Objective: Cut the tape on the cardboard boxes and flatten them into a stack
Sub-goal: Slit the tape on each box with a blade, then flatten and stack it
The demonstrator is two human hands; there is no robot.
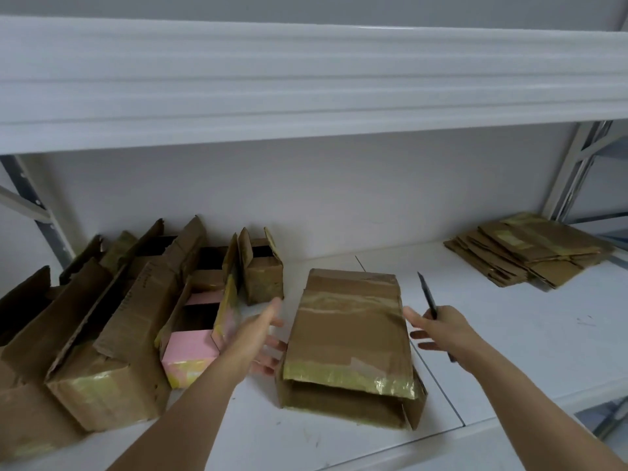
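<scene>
A brown cardboard box (pixel 346 338) with yellowish tape bands lies partly collapsed on the white shelf (pixel 509 334), its near end gaping open. My left hand (pixel 261 338) is at the box's left side, fingers straight and spread, just beside or touching the cardboard. At the box's right side is my right hand (pixel 438 329), which grips a dark knife (pixel 429 297) with the blade pointing up and away while the fingers stretch toward the box. A stack of flattened boxes (pixel 530 253) lies at the far right of the shelf.
Several opened, unflattened boxes (pixel 112 321) crowd the shelf's left part, one with pink sides (pixel 190 348). A small upright box (pixel 261 266) stands behind my left hand. Another white shelf (pixel 306 83) runs overhead. Metal uprights (pixel 574 171) frame the right end.
</scene>
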